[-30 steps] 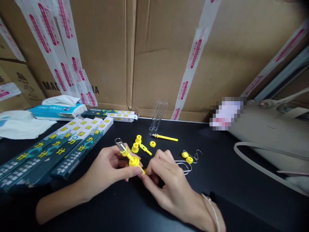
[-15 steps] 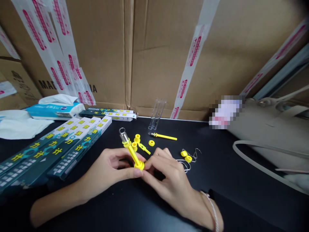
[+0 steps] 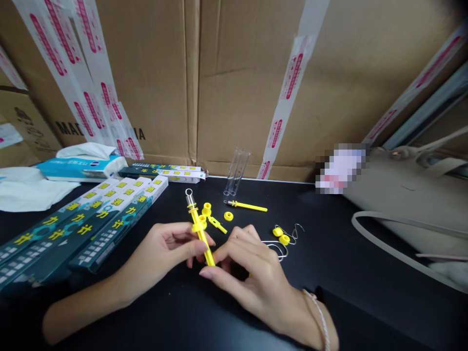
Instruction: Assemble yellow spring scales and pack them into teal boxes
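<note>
My left hand (image 3: 166, 251) pinches the middle of a yellow plastic spring-scale rod (image 3: 204, 240) between thumb and fingers. The rod leans up and to the left; a metal section with a wire ring (image 3: 189, 192) tops it, and a yellow collar (image 3: 198, 226) appears part-way along. At the lower end, my right hand (image 3: 252, 265) closes its thumb and forefinger on the same rod; its other fingers are curled. Just beyond lie yellow caps (image 3: 206, 209), a flat slotted yellow piece (image 3: 218, 224), a yellow ring (image 3: 228, 216) and a second rod (image 3: 250, 206).
Clear tubes (image 3: 234, 178) stand near the cardboard wall (image 3: 241, 97). Metal hooks (image 3: 298, 231) and small yellow caps (image 3: 284, 239) lie right of my hands. Several spring-scale boxes (image 3: 117, 229) and a tissue pack (image 3: 82, 168) occupy the left; a grey bag (image 3: 395, 195) sits right.
The rod's lower end has come down slightly, and its collar now shows higher along the rod instead of at the bottom. My left thumb has shifted up onto the shaft.
</note>
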Available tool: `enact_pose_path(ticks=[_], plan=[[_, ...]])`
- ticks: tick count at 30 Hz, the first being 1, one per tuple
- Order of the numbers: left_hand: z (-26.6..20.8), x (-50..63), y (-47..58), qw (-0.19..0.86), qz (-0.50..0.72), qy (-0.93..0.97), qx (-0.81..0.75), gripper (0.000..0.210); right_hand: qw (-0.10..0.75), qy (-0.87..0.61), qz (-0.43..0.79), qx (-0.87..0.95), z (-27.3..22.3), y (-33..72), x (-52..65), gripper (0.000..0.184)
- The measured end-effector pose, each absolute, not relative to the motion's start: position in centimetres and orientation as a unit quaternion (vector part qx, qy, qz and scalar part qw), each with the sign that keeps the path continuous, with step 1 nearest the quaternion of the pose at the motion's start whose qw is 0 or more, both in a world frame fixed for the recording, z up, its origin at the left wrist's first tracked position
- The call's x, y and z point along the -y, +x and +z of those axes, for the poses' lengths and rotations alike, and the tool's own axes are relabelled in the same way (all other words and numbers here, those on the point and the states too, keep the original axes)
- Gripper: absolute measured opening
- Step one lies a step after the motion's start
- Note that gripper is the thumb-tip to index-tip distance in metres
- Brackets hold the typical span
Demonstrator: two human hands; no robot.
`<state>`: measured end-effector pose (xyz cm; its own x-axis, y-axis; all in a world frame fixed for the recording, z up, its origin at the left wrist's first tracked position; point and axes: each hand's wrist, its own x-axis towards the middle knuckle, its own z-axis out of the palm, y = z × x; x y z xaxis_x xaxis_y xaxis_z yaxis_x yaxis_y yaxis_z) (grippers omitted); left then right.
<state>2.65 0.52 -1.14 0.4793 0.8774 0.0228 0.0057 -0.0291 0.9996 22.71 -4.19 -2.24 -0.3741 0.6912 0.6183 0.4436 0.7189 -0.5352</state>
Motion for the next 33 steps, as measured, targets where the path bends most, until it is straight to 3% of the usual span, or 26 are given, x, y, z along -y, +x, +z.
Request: enact_pose_path(ticks=[3,11,18,22,26,33], plan=[[-0.8,-0.4,2.9,0.601,0.364,0.614,-0.360,0.013,0.435,-0.334,0.133,0.826,-2.0,22.8,4.0,0.026],[-0.9,-0.7,2.8,0.597,0.413,0.588,-0.358,0.026,0.381,-0.360,-0.022,0.851,1.8,27.4,1.3,0.018],[-0.8,-0.4,3.1,0.606,0.400,0.583,-0.364,0.045,0.125,-0.599,0.082,0.787,3.1,36.3,-2.5,0.023],[-0.7,-0.5,3.1,0.607,0.398,0.582,-0.367,0.046,0.072,-0.636,0.148,0.754,2.3,40.8,-3.3,0.016],[-0.7,-0.5,3.0,0.608,0.389,0.583,-0.372,0.048,0.047,-0.618,0.216,0.754,1.6,42.7,-3.4,0.031],[-0.5,-0.4,3.0,0.616,0.387,0.577,-0.371,0.050,0.046,-0.571,0.269,0.775,0.8,42.9,-4.3,0.008]])
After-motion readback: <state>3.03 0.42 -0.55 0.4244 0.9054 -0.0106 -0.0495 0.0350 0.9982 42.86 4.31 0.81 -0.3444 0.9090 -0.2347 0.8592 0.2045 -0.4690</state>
